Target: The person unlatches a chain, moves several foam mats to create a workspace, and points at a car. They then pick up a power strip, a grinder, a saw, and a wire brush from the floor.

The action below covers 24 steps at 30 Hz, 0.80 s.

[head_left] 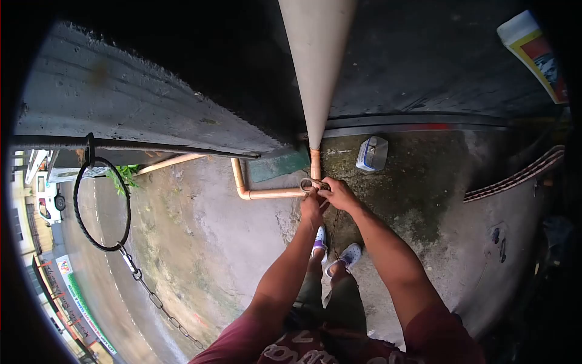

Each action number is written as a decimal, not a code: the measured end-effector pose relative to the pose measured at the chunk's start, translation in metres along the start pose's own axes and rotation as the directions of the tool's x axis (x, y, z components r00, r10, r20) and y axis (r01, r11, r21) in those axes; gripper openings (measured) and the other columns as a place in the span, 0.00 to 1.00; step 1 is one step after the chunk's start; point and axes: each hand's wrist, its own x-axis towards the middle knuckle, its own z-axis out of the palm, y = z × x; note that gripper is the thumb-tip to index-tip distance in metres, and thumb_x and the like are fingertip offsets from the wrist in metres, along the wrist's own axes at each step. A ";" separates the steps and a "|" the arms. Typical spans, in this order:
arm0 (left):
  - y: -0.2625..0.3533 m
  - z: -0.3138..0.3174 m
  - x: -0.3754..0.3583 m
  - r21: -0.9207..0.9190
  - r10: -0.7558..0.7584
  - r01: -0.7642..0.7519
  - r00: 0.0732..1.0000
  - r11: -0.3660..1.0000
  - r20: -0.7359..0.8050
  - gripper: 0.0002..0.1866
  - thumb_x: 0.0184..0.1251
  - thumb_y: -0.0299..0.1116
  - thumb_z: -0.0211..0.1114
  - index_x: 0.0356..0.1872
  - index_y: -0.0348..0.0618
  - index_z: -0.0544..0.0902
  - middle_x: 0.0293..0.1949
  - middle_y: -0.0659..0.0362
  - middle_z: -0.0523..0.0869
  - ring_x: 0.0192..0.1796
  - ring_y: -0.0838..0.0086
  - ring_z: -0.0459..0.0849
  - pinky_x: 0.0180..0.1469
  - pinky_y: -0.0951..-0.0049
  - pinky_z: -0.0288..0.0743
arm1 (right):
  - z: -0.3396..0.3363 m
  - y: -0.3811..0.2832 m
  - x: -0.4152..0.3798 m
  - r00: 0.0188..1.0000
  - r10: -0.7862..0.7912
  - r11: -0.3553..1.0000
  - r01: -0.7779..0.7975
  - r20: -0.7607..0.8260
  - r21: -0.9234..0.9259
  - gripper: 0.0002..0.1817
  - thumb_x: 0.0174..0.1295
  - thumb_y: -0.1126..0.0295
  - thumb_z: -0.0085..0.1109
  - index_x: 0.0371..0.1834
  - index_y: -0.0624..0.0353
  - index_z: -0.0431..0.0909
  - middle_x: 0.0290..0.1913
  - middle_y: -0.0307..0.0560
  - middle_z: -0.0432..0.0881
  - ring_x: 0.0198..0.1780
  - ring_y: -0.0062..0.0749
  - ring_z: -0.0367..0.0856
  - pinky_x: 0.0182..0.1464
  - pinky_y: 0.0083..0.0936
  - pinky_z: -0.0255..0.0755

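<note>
My left hand (311,206) and my right hand (338,194) meet in front of me, fingers closed together on a thin tan rope (306,180). A loop of this rope sticks up past my fingertips, and the part between my fingers is hidden. Below my hands a thin chain (337,227) hangs toward the ground between my feet. Just beyond the rope, an orange pipe (276,194) runs low to the left and bends upward. A thick pale pipe (318,67) rises behind my hands.
A clear plastic container (372,153) stands on the wet concrete. At left, a black ring (76,200) hangs from a metal bar (176,147), with a chain (156,299) below. A braided strap (515,176) crosses the right side. A white vehicle (47,197) is on the street.
</note>
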 end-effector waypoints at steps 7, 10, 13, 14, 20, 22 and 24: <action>0.048 -0.048 0.028 -0.239 0.105 -0.184 0.946 0.954 -0.307 0.18 0.87 0.43 0.46 0.40 0.44 0.79 0.41 0.55 0.86 0.42 0.62 0.87 0.44 0.51 0.87 | 0.068 0.014 -0.013 0.982 0.149 0.960 -0.115 -0.119 0.254 0.39 0.65 0.64 0.75 0.76 0.59 0.66 0.57 0.55 0.88 0.57 0.42 0.87 0.60 0.37 0.79; 0.084 -0.085 0.073 -0.308 0.104 -0.252 0.899 0.917 -0.426 0.20 0.87 0.44 0.46 0.39 0.41 0.78 0.39 0.55 0.86 0.42 0.61 0.86 0.44 0.50 0.87 | 0.046 0.037 -0.064 0.929 0.369 0.861 -0.332 -0.024 0.385 0.38 0.67 0.61 0.74 0.77 0.60 0.66 0.56 0.54 0.88 0.56 0.37 0.87 0.58 0.35 0.79; 0.128 -0.117 0.133 -0.392 0.196 -0.361 0.895 0.846 -0.401 0.18 0.86 0.42 0.46 0.41 0.42 0.81 0.41 0.55 0.88 0.43 0.65 0.87 0.47 0.55 0.88 | 0.022 0.091 -0.162 0.876 0.481 0.821 -0.432 -0.045 0.374 0.34 0.70 0.60 0.71 0.74 0.60 0.70 0.52 0.51 0.89 0.50 0.30 0.88 0.50 0.30 0.80; 0.143 -0.122 0.157 -0.298 0.235 -0.389 0.865 0.872 -0.443 0.16 0.84 0.42 0.50 0.44 0.43 0.83 0.43 0.55 0.89 0.46 0.66 0.88 0.48 0.59 0.87 | 0.021 0.135 -0.204 0.809 0.586 0.770 -0.534 -0.053 0.349 0.32 0.70 0.59 0.70 0.74 0.59 0.72 0.51 0.50 0.89 0.47 0.30 0.88 0.47 0.31 0.81; 0.173 -0.108 0.206 0.862 0.594 0.144 0.669 0.487 -0.447 0.17 0.77 0.45 0.62 0.49 0.42 0.88 0.50 0.54 0.92 0.54 0.66 0.91 0.54 0.68 0.86 | -0.001 0.171 -0.459 0.375 0.887 0.456 -0.611 -0.271 0.648 0.18 0.69 0.65 0.66 0.58 0.63 0.81 0.38 0.48 0.86 0.28 0.29 0.85 0.26 0.26 0.76; 0.168 -0.112 0.218 0.913 0.681 0.409 0.665 0.011 -0.306 0.19 0.75 0.46 0.65 0.50 0.41 0.90 0.52 0.53 0.92 0.55 0.66 0.92 0.55 0.70 0.85 | -0.007 0.140 -0.504 0.302 0.915 0.401 -0.623 -0.267 0.672 0.18 0.69 0.65 0.65 0.58 0.62 0.80 0.37 0.47 0.86 0.28 0.29 0.85 0.25 0.25 0.75; 0.191 -0.092 0.184 0.905 0.548 0.389 0.726 0.172 -0.416 0.18 0.74 0.45 0.66 0.51 0.41 0.89 0.54 0.53 0.92 0.57 0.66 0.91 0.53 0.69 0.86 | -0.017 0.120 -0.529 0.202 0.959 0.283 -0.612 -0.201 0.739 0.17 0.70 0.64 0.64 0.59 0.60 0.80 0.37 0.46 0.86 0.28 0.28 0.85 0.24 0.24 0.74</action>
